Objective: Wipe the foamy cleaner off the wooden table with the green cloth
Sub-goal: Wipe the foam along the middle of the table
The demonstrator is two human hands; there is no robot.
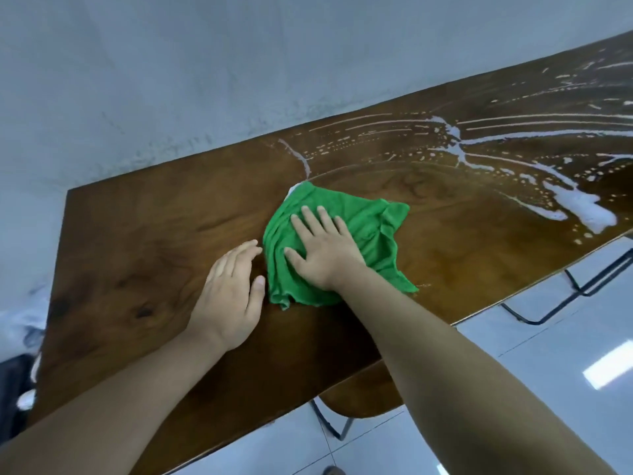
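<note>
Green cloth (346, 245) lies bunched near the middle of the wooden desk (137, 241), pinned under the right hand (325, 255). That hand's fingers (322, 222) are spread flat and pressing down rather than clenched, which looks meant to put a broad patch of fabric against the wood for a sweeping pass. The left hand (229, 296) rests palm-down just beside the cloth at its 9 o'clock, fingers loose and grasping nothing, probably bracing the body's lean. Foamy cleaner (579, 207) streaks the desk from 1 to 3 o'clock of the cloth, with a small dab at the cloth's 12 o'clock edge, so most wiping seems left. No brand, label or writing can be read anywhere.
</note>
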